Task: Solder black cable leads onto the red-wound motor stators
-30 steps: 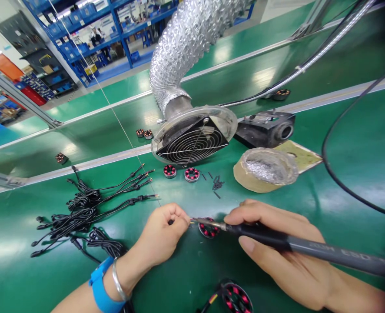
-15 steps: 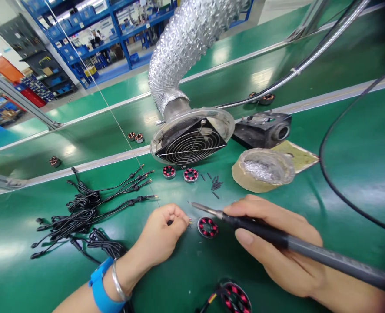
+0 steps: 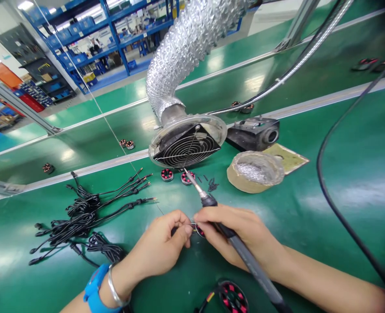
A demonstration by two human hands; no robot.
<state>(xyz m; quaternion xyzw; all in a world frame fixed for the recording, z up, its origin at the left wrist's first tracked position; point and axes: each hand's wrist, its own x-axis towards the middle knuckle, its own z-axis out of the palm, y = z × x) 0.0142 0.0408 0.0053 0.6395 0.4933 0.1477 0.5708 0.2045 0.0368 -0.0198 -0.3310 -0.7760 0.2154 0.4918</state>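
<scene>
My left hand (image 3: 164, 243) is closed in a pinch on a cable, whose thin coloured wire ends (image 3: 193, 226) stick out past the fingertips. Most of that cable is hidden by the hand. In my right hand (image 3: 244, 234) is a soldering iron (image 3: 197, 186), its tip pointing away from me, towards the fan. Right thumb and forefinger come close to the wire ends, beside a motor stator (image 3: 199, 230) with red windings that they partly cover. Whether these fingers touch the wires I cannot tell. Another stator (image 3: 233, 297) with a cable attached lies at the near edge.
Black cables (image 3: 84, 213) lie bundled on the left. A fume fan (image 3: 189, 150) on a silver duct (image 3: 169, 65) stands ahead, two stators (image 3: 167, 174) before it. Small black tubes (image 3: 213, 184), a round foil-lined container (image 3: 256, 171) and a black holder (image 3: 254, 134) are further right.
My right hand has moved left, close to my left hand, and the soldering iron has swung so its tip points farther away. The stator between the hands is now partly covered.
</scene>
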